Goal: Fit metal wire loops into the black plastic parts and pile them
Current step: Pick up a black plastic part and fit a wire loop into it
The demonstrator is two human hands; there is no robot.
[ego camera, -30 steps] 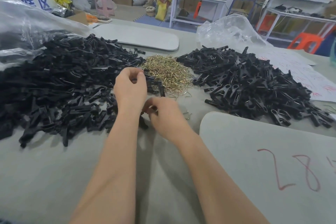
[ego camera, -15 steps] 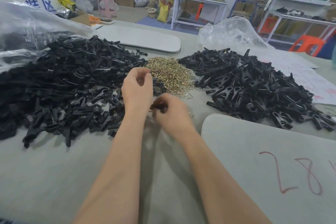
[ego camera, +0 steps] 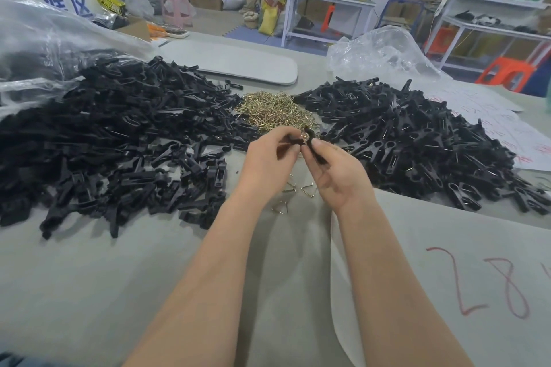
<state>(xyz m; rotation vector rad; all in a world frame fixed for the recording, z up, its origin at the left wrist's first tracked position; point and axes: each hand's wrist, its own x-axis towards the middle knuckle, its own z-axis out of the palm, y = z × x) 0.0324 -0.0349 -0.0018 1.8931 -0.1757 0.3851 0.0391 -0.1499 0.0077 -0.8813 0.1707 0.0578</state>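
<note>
My left hand (ego camera: 268,158) and my right hand (ego camera: 337,176) meet above the table's middle. Between them is a black plastic part (ego camera: 313,146); my right thumb and fingers pinch its lower end and my left fingertips pinch its top. Whether a wire loop is in it is too small to tell. A heap of brass wire loops (ego camera: 274,110) lies just beyond the hands. A big pile of black parts (ego camera: 113,140) spreads on the left, another pile of black parts (ego camera: 417,140) on the right. Three loose loops (ego camera: 307,189) lie under my hands.
Clear plastic bags sit at far left (ego camera: 44,39) and behind the right pile (ego camera: 381,53). A grey board (ego camera: 238,61) lies at the back, a paper sheet with red numbers (ego camera: 477,277) at near right. Shelves and boxes stand beyond the table.
Both hands have lifted off the table and moved right and away from me, turning palms inward. The black part now shows between the fingertips.
</note>
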